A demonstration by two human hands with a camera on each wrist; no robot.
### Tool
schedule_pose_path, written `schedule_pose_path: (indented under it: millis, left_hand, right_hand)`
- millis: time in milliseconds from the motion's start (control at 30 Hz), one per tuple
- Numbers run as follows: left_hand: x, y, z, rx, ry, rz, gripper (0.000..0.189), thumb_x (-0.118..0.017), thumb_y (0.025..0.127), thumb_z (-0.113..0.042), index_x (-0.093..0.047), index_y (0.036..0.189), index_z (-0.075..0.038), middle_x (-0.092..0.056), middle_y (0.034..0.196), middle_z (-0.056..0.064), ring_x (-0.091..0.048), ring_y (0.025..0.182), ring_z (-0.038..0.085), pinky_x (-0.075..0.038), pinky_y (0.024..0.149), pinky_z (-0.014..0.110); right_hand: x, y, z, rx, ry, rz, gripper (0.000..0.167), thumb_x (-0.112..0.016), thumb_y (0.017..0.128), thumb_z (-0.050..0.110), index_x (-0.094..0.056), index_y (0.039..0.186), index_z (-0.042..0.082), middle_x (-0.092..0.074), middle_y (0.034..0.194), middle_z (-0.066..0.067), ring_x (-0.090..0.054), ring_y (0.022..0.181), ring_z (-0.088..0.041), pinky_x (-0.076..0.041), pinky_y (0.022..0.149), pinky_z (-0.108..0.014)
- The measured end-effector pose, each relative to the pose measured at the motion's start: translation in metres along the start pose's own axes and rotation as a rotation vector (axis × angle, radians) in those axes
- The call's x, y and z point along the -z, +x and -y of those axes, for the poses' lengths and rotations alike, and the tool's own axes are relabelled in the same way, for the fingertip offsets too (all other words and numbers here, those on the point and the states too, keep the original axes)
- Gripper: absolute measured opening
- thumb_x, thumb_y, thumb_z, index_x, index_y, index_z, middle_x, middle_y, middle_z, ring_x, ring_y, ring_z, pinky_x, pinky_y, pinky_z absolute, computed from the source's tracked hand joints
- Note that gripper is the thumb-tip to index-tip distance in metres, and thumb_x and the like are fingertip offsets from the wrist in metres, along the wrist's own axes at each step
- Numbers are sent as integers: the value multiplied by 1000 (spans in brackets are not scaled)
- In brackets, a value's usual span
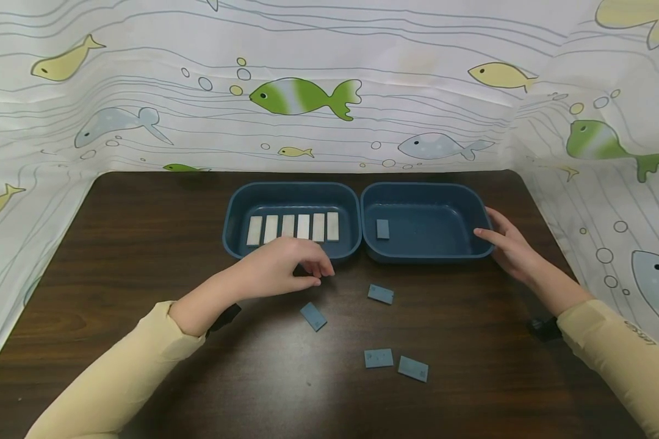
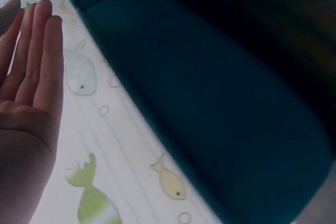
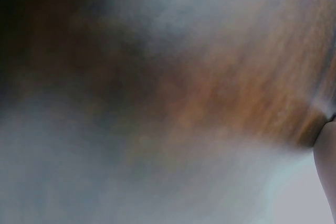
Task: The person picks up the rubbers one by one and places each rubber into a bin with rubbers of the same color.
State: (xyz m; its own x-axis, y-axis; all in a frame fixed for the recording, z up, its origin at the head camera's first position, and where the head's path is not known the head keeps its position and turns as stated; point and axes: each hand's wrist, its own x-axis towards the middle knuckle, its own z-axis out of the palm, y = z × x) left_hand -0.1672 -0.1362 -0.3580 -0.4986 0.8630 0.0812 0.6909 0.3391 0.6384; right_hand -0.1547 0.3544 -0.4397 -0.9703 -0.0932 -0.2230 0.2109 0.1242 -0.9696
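Two dark blue plastic bins stand side by side at the back of the table. The left bin [image 1: 293, 185] holds a row of several white rectangular tiles [image 1: 303, 227]; the right bin [image 1: 425, 251] has one grey-blue tile [image 1: 382, 229] at its left side. My left hand [image 1: 280, 265] hovers by the front edge of the left bin, fingers relaxed and nothing held; in the left wrist view its fingers [image 2: 47, 66] look nearly straight. With the thumb over the rim and the fingers outside, my right hand [image 1: 507, 247] grips the right bin's right side.
Several grey-blue tiles lie scattered on the dark wooden table [image 1: 252, 378]: one tile [image 1: 313, 316] below the left hand, another tile [image 1: 381, 294] before the right bin, and a pair nearer the front. A fish-patterned white sheet [image 1: 198, 134] encloses the back and sides.
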Motion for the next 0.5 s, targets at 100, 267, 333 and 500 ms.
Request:
schedule_pose_path:
  millis: [100, 267, 333, 500]
  left_hand:
    - [-7, -5, 3, 26, -16, 11, 23, -82, 91, -2, -78, 112, -9, -79, 107, 1, -72, 91, 9, -62, 87, 27]
    - [-18, -12, 7, 77, -49, 52, 23, -82, 92, -3, -78, 114, -9, -78, 108, 1, -71, 92, 8, -63, 87, 32]
    - [-22, -13, 10, 89, -56, 72, 23, -81, 92, -3, -77, 114, -9, -78, 109, 1, -71, 93, 7, -62, 87, 32]
    - [-29, -14, 16, 106, -60, 108, 24, -82, 92, -4, -77, 115, -10, -77, 110, 1, -70, 94, 9, -61, 87, 27]
  right_hand:
    - [0, 0, 0, -1, 16, 3, 59, -55, 110, 12, -27, 162, 20, -46, 136, 15, -60, 111, 1, -57, 86, -16]
    - [0, 0, 1, -4, 18, 0, 59, -55, 110, 13, -27, 161, 19, -45, 136, 16, -58, 113, 1, -55, 87, -15]
    - [0, 0, 1, -4, 15, -1, 59, -55, 110, 13, -27, 161, 20, -44, 136, 16, -57, 113, 1, -55, 87, -15]
    - [0, 0, 1, -1, 34, 7, 57, -55, 110, 12, -28, 160, 21, -45, 137, 15, -59, 112, 0, -55, 87, -15]
